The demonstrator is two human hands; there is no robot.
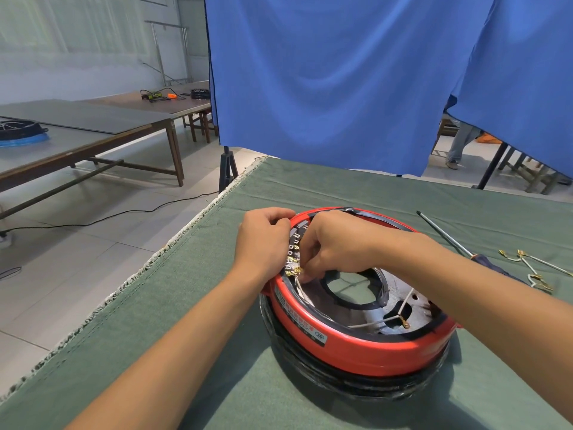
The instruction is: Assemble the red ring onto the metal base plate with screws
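Head view: the red ring sat lower centre-right of the frame on the green cloth, already resting over the metal base plate, with a black part under it. Left hand gripped the ring's upper-left rim, fingers curled over the edge. Right hand reached inside just beside it, fingertips pinching something small by the row of brass terminals; what exactly it held was hidden. The screwdriver lay untouched at right, with loose wires further right.

Risks, as I judged them: the small part could slip from the pinch and drop through the centre hole or under the plate. The white wires lying across the plate could get trapped under the ring once screws go in. If the left hand let go, the ring might shift and the holes misalign. The right forearm passed close over the screwdriver and could knock it away.
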